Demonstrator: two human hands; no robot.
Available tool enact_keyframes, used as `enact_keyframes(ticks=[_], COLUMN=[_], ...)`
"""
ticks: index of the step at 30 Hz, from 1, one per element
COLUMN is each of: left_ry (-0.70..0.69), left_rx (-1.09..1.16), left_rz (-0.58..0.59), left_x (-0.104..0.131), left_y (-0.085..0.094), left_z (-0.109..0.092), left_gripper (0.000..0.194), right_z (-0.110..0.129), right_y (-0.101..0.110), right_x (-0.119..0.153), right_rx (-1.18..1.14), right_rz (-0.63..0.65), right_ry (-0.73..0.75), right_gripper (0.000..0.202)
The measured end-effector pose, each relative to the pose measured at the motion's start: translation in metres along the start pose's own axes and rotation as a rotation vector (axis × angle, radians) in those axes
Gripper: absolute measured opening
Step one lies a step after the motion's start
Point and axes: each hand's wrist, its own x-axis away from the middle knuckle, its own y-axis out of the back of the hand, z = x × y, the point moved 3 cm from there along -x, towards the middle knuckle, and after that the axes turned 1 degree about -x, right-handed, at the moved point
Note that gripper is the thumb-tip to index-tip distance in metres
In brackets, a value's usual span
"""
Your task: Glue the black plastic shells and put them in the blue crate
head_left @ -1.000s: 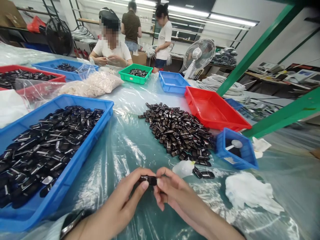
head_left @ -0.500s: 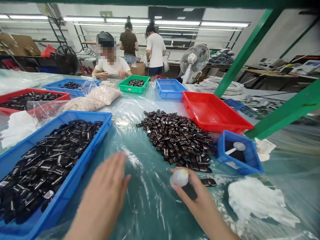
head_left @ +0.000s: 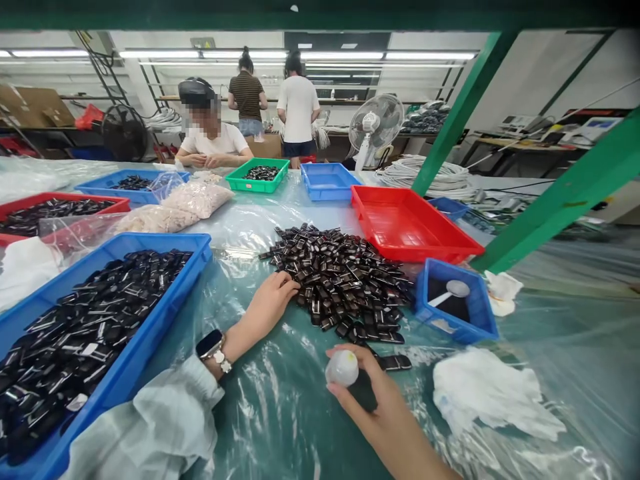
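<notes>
Holding a small white bottle [head_left: 342, 369] at six o'clock of the black pieces [head_left: 345, 273]: right hand [head_left: 380, 397], grip around its sides. Probably light, soft; take the belly. Left hand [head_left: 270, 300] at their eight o'clock; I cannot tell whether its grip holds one. Pieces look stiff, slick; pinch edges.

Long strip lights [head_left: 335, 56] glow at twelve o'clock from where I stand, with a dark panel [head_left: 373, 41] behind them and shelving [head_left: 345, 101] running underneath. A dark green beam [head_left: 200, 19] crosses overhead. At one o'clock a pale standing fan [head_left: 370, 123] faces our way; a black fan [head_left: 125, 133] sits at ten. A green post [head_left: 465, 113] slants at two, before a white wall [head_left: 543, 67] and a bench [head_left: 493, 141] carrying equipment. Towards six, clear sheeting [head_left: 565, 327] over the green surface [head_left: 280, 413] catches the glare.
</notes>
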Motion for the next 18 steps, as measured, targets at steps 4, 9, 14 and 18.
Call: enact_keyframes(ticks=[4,9,14,18], left_ry=[-0.038,-0.086,-0.099,-0.076], left_rx=[0.017,0.051,0.081,0.111], left_rz=[-0.022,-0.015,0.030,0.052], left_x=[0.009,0.012,0.009,0.016], left_y=[0.000,0.003,0.010,0.012], left_z=[-0.001,0.006,0.011,0.007], left_gripper=[0.026,0.028,0.027,0.027], right_z=[0.001,-0.001,-0.001,-0.001], right_y=[-0.001,-0.002,-0.001,-0.002], right_x=[0.001,0.001,0.001,0.001], right_rx=[0.004,0.029,0.057,0.072], right_rz=[0.011,0.013,0.024,0.031], right_ry=[0.005,0.006,0.008,0.033], right_gripper=[0.027,0.027,0.028,0.027])
